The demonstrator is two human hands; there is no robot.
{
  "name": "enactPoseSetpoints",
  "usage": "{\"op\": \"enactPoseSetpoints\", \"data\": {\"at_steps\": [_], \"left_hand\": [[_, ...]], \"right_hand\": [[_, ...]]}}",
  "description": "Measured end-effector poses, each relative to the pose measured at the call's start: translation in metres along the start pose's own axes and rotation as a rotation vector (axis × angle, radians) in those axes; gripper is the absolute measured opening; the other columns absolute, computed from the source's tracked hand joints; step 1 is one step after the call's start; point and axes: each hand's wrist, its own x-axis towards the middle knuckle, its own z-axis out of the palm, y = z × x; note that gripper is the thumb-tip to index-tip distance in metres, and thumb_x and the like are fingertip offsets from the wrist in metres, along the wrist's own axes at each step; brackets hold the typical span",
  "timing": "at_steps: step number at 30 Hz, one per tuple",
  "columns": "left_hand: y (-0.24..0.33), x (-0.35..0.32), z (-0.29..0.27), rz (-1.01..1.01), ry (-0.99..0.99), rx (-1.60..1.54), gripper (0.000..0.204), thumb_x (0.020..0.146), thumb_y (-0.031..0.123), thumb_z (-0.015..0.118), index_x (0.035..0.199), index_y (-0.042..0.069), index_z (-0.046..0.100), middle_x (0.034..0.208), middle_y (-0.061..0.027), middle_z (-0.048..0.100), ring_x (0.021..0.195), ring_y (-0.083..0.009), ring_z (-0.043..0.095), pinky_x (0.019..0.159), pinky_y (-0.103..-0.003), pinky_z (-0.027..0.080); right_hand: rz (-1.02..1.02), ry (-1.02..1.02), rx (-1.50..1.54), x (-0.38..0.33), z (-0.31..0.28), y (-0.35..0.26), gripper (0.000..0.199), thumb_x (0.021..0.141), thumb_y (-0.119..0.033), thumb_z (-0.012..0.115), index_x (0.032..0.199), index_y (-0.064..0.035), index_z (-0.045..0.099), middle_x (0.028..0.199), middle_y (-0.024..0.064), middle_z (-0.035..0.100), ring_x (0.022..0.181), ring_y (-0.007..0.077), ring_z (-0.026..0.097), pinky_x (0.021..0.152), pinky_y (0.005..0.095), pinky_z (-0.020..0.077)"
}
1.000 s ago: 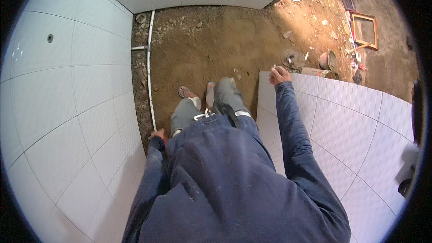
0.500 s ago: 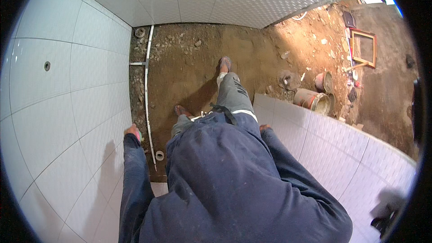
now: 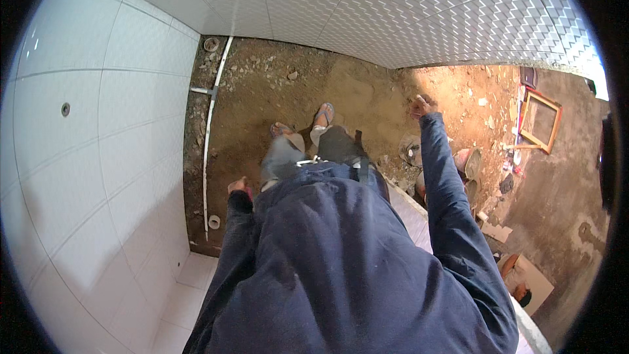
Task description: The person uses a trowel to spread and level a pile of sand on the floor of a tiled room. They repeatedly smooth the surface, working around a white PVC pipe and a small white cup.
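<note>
My left hand (image 3: 239, 185) hangs beside my left thigh, its fingers closed around something small and pink that is mostly hidden by the hand. My right arm is stretched forward and to the right, and my right hand (image 3: 422, 105) is over the dirt near the end of the far tiled wall. Its fingers look apart, with nothing visible in them. Below and to the right of that hand, partly behind my sleeve, stand the buckets (image 3: 466, 162). Both my feet, in sandals (image 3: 324, 115), are on the dirt floor (image 3: 262, 105).
A white pipe (image 3: 211, 124) with a branch runs along the left tiled wall (image 3: 62, 177). Pipe openings (image 3: 214, 222) show in the floor. Ahead is a textured tiled wall (image 3: 367, 13). Outside lie a wooden frame (image 3: 555, 124) and rubble. A pale board (image 3: 534, 282) is at the lower right.
My right hand has swung up from beside my hip to forward right. My body has moved forward and turned right; my feet are closer together. My left hand still holds the pink thing.
</note>
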Motion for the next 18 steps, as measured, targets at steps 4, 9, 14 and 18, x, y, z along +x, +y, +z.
{"op": "enactPoseSetpoints", "data": {"at_steps": [4, 9, 14, 18], "left_hand": [[0.139, -0.003, -0.009, -0.104, 0.046, 0.135, 0.035, 0.081, 0.032, 0.066, 0.084, -0.003, 0.068, 0.082, -0.0157, 0.067, 0.076, -0.031, 0.062, 0.075, -0.043, 0.047], [0.193, 0.02, -0.06, 0.009, 0.009, -0.355, 0.03, 0.082, 0.03, 0.066, 0.071, 0.002, 0.065, 0.071, -0.0116, 0.065, 0.063, -0.0256, 0.059, 0.066, -0.04, 0.047], [0.153, 0.039, -0.03, -0.08, 0.015, -0.256, 0.03, 0.083, 0.026, 0.067, 0.072, -0.001, 0.065, 0.071, -0.0135, 0.065, 0.062, -0.0246, 0.059, 0.062, -0.042, 0.047], [0.102, 0.059, 0.021, -0.121, -0.105, 0.257, 0.029, 0.084, 0.032, 0.067, 0.086, 0.003, 0.07, 0.082, -0.0139, 0.068, 0.074, -0.0257, 0.063, 0.071, -0.042, 0.049]], "right_hand": [[0.073, 0.075, 0.114, -0.003, 0.006, 0.073, 0.017, 0.089, -0.017, 0.062, 0.093, -0.0008, 0.063, 0.073, 0.0112, 0.063, 0.062, 0.0213, 0.061, 0.052, 0.0359, 0.0485], [0.093, -0.249, -1.061, -0.045, 0.058, 0.132, 0.036, 0.088, -0.036, 0.053, 0.102, -0.0051, 0.067, 0.103, 0.009, 0.067, 0.088, 0.0303, 0.065, 0.076, 0.0397, 0.0519], [0.017, -0.418, -1.404, -0.039, 0.033, 0.135, 0.035, 0.085, -0.037, 0.055, 0.103, -0.012, 0.07, 0.108, 0.0116, 0.068, 0.099, 0.0329, 0.065, 0.08, 0.0419, 0.0531], [0.266, -0.036, -0.573, -0.014, -0.003, 0.145, 0.022, 0.084, -0.027, 0.059, 0.095, -0.0111, 0.069, 0.092, 0.0101, 0.07, 0.085, 0.0252, 0.066, 0.07, 0.0374, 0.0524]]}}
